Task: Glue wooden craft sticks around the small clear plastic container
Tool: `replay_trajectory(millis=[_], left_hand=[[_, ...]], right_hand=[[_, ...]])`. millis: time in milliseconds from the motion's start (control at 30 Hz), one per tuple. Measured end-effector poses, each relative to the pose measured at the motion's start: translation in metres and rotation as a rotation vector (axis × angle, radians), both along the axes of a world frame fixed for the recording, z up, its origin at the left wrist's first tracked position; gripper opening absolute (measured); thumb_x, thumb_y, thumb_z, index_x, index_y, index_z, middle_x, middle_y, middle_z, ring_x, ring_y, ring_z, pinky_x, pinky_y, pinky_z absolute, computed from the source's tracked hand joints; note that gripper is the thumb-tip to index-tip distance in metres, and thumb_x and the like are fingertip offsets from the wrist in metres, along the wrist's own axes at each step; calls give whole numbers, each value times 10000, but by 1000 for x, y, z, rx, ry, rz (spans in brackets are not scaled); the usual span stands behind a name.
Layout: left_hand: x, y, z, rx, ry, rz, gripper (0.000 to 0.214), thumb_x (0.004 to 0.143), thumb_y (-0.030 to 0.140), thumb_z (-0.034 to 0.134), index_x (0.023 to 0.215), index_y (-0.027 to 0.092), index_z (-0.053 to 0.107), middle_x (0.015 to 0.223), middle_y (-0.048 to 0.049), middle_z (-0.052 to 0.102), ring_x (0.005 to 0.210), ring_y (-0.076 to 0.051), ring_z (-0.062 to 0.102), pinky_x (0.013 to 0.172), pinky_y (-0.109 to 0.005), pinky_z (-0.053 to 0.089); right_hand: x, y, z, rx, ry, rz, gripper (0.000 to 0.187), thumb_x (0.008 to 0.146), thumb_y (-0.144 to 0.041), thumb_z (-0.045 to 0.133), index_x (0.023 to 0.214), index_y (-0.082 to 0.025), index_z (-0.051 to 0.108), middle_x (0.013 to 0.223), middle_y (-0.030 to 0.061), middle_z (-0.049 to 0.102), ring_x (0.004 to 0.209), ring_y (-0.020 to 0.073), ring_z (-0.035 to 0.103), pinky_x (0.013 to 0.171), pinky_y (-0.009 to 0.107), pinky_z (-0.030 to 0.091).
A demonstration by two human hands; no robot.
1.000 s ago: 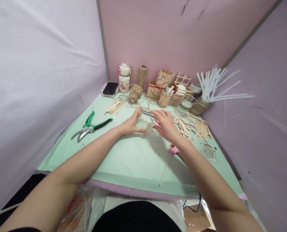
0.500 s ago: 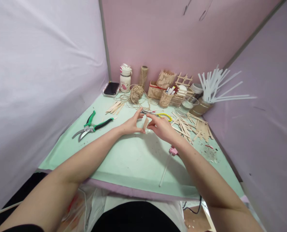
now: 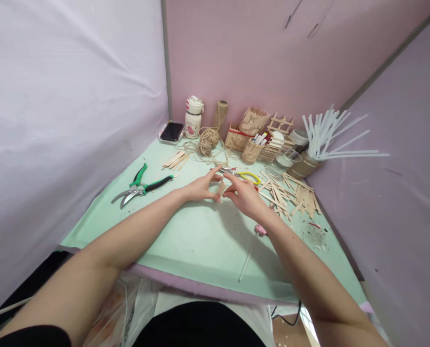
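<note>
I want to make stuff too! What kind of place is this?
Probably a craft table. Loose wooden sticks, a ball of twine and green-handled cutters lie on the green mat; the left hand and right hand pinch a short stick.

The right hand [image 3: 244, 196] is no longer holding the scissors [image 3: 242, 174] (they are lying just behind it) and is joining the left hand [image 3: 200, 188] in pinching a short wooden stick [image 3: 220, 189].
</note>
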State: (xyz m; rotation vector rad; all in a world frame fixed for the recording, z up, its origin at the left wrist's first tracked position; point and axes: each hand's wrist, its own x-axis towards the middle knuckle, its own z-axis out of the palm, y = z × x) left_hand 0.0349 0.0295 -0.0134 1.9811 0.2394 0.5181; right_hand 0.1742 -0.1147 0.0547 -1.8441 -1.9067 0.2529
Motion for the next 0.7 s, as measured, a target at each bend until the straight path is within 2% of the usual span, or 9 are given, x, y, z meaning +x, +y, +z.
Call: replay_trajectory(millis=[200,500,700], left_hand=[[6,1,6,-107,-134,-9,1092,671,325,806,1534,263,141,1432,-174,471,1351,-301,448,1136,-523,293],[6,-2,11,-133,-157,16,1048,676,375,808,1519,270,193,1452,-176,442,1355,-327,438,1117,-534,320],[4,2,5,-78,-122,30,1062,664,353,810,1520,264,188,1438,-169,464,1361,-305,433,1130,-519,298]], right_hand=[[-3,-3,4,-14,48,-3,582,853,-69,568,1396,-205,408,828,-3,780,941,212,696,1014,430,340],[-1,-1,0,-23,32,-22,617,844,-86,590,1410,-245,403,846,-5,781,997,227,689,1030,459,337],[3,-1,-4,-4,39,0,618,856,-101,597,1419,-249,388,841,-13,780,977,231,692,1024,451,337]])
